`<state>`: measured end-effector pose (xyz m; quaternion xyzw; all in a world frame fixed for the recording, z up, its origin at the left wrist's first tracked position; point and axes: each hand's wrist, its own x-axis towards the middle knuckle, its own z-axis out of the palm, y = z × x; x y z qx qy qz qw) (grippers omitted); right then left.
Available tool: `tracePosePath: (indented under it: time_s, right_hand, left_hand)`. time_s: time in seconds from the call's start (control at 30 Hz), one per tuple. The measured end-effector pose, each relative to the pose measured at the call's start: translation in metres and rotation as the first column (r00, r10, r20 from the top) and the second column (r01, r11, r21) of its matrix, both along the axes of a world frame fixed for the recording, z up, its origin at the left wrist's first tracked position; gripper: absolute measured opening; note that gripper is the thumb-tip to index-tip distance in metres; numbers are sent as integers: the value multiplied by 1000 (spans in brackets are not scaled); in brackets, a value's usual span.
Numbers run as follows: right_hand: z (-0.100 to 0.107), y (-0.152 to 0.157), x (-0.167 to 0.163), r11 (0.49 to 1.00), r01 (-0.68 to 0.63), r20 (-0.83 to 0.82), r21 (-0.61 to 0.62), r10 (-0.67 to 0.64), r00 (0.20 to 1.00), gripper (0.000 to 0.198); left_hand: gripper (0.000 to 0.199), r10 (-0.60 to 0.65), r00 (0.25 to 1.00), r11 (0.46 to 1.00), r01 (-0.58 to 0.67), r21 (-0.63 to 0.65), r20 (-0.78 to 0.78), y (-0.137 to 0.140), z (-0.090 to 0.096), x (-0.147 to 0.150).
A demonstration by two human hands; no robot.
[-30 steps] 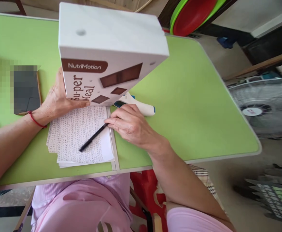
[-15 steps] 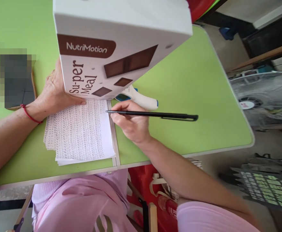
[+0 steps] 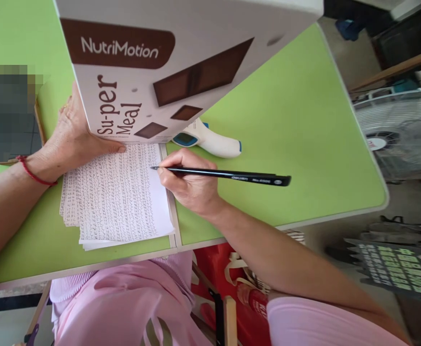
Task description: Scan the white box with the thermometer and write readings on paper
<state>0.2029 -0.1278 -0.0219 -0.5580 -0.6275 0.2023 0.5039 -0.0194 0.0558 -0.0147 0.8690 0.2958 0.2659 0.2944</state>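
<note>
A slim black pen [image 3: 232, 175] is pinched in my right hand [image 3: 191, 182], its tip at the written lines near the right side of the top sheet. That sheet lies on a stack of paper [image 3: 120, 202] covered in rows of small dark handwriting. My left hand [image 3: 75, 134] lies flat at the upper left of the paper, thumb stretched along the sheet. Its other fingers are partly hidden behind a large white box [image 3: 131, 81] marked NutriMotion Su-per Meal, which stands over the paper's far end.
A white and blue handheld thermometer [image 3: 214, 143] lies beside the box on the green table [image 3: 304, 144]. A dark tablet-like object [image 3: 18, 129], partly pixelated, is at the left. Past the table's right edge stands a fan [image 3: 398, 139]; a red bag [image 3: 217, 269] hangs below.
The pen has tilted a little and turned so its printed side shows; its tip is slightly farther left. The view has shifted closer to the box. My left hand keeps its place.
</note>
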Motion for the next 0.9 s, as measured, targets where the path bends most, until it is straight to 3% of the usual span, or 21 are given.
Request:
tracePosePath:
  time_s: [0.13, 0.5, 0.8, 0.9]
  right_hand:
    - [-3, 1, 0, 999, -10, 58, 43, 7, 998, 17]
    - [0, 1, -1, 997, -17, 86, 71, 11, 996, 19]
    - [-1, 1, -1, 992, 21, 80, 121, -31, 996, 16]
    - [-1, 0, 0, 996, 26, 113, 86, -36, 993, 17]
  left_hand:
    - [77, -26, 999, 994, 28, 105, -26, 0, -5, -5]
    - [73, 3, 1000, 986, 1, 169, -23, 4, -18, -10]
    - [71, 3, 1000, 991, 1, 135, -23, 1, -12, -9]
    - [76, -46, 998, 976, 53, 211, -37, 5, -17, -12]
